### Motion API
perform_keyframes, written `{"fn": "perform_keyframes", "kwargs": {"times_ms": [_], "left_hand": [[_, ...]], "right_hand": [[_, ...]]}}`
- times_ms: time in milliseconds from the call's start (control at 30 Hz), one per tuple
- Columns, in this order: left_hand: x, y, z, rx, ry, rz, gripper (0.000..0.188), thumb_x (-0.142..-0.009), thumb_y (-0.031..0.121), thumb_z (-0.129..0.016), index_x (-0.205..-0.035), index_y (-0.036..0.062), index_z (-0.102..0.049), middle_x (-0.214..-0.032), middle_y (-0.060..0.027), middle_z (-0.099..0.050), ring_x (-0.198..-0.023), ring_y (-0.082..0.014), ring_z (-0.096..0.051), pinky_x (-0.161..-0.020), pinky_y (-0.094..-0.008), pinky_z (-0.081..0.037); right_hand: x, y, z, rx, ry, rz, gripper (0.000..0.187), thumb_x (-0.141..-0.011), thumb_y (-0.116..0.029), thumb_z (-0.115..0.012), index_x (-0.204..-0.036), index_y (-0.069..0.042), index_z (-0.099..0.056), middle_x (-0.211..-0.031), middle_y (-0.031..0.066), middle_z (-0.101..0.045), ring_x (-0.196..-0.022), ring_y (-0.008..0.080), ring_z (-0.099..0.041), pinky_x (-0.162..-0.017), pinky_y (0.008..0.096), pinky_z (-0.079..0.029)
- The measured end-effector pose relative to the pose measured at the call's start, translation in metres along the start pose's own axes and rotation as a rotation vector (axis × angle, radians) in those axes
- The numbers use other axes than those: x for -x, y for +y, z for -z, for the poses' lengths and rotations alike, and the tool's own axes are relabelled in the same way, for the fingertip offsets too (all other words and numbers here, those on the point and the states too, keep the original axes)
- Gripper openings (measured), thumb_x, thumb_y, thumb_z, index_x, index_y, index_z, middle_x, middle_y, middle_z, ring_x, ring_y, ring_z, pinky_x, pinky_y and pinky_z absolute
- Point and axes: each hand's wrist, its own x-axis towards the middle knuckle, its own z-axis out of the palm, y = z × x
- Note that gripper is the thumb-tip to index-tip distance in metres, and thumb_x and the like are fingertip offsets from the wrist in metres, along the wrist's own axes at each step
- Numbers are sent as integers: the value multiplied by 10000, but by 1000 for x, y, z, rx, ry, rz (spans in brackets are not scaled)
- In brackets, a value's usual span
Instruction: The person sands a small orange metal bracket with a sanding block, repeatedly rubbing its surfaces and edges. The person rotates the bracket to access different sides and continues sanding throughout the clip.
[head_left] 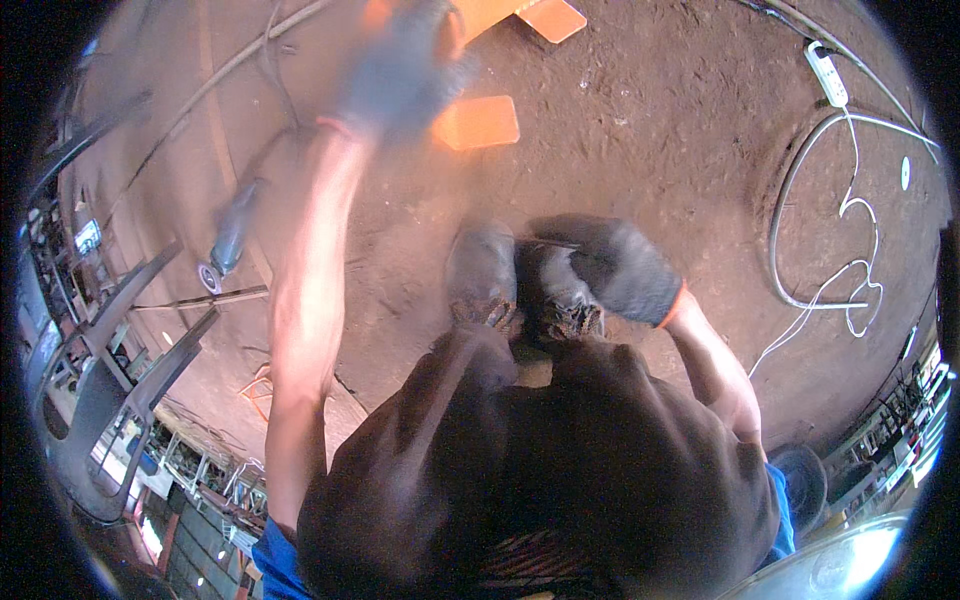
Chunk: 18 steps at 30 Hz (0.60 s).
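Note:
My left hand (395, 85), in a dark glove with an orange cuff, is stretched far forward and smeared by motion. It is over or against a bright orange flat-sided piece (480, 122), whose other parts show at the top edge. Whether its fingers grip the piece cannot be made out. My right hand (630, 265), also in a dark glove, is low in front of my right shoe (562, 290). Its fingers are curled together, pointing left, and seem closed on something dark that I cannot make out. My left shoe (482, 270) stands beside it.
A blue angle grinder (230, 235) with a disc lies on the brown dirt floor at left. A white power strip (826, 75) with looping cable lies at right. Dark metal frames (100, 390) stand at the left rim; a hose (190, 105) crosses the upper left.

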Motion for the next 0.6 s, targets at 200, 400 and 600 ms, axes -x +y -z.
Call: {"fn": "perform_keyframes", "kwargs": {"times_ms": [200,400,600], "left_hand": [[23,-30,11,827,-185,442,356,-871,211,-645,-1166,13,-673,-990,-2,-670,-946,-135,-641,-880,-298,-519],[67,-73,-77,1016,-116,558,347,-933,203,-645,-1213,1,-677,-1058,-73,-726,-938,-143,-668,-895,-300,-533],[51,-32,-48,619,-126,479,264,-998,205,-646,-1171,15,-709,-1059,-81,-751,-934,-158,-682,-877,-315,-539]], "right_hand": [[49,52,23,-518,613,-412,384,-999,-75,-558,-1380,-27,-568,-1326,93,-671,-1068,163,-642,-858,318,-567],[51,104,36,-117,993,-254,463,-1018,-102,-599,-1463,-40,-486,-1466,142,-552,-1291,231,-553,-1025,395,-504],[18,51,37,791,751,-272,691,-1060,-445,-418,-1603,-28,-325,-1691,232,-219,-1561,450,-184,-1274,510,-76]]}}
